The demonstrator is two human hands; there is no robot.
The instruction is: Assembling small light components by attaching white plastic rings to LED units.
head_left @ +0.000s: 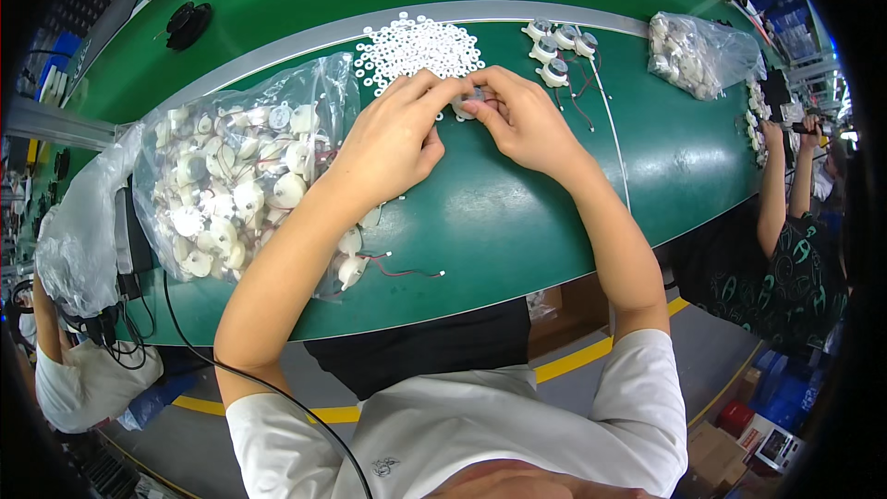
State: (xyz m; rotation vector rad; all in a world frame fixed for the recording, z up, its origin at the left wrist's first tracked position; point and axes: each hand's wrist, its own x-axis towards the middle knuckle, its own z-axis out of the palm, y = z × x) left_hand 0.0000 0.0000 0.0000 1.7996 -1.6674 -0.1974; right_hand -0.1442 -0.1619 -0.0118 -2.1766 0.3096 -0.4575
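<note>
My two hands meet above the green table, just in front of a heap of small white rings [420,48]. Between their fingertips is a small motor [466,105] with a white and grey body, mostly covered by the fingers. Its reddish wires run beneath the fingers of my right hand [528,118], which pinches it. My left hand [393,137] has its index finger stretched to the same motor, thumb bent below. Left of my forearm lies a clear plastic bag [231,176] full of white motor units with wires. A few units [352,268] lie beside its opening.
Several motor units [556,51] with grey tops and wires stand right of the rings. Farther right sits another filled bag [698,54]. Black round items [188,25] rest on the raised green ledge. A co-worker's arms [774,171] are at the far right; a black cable [231,370] crosses my left side.
</note>
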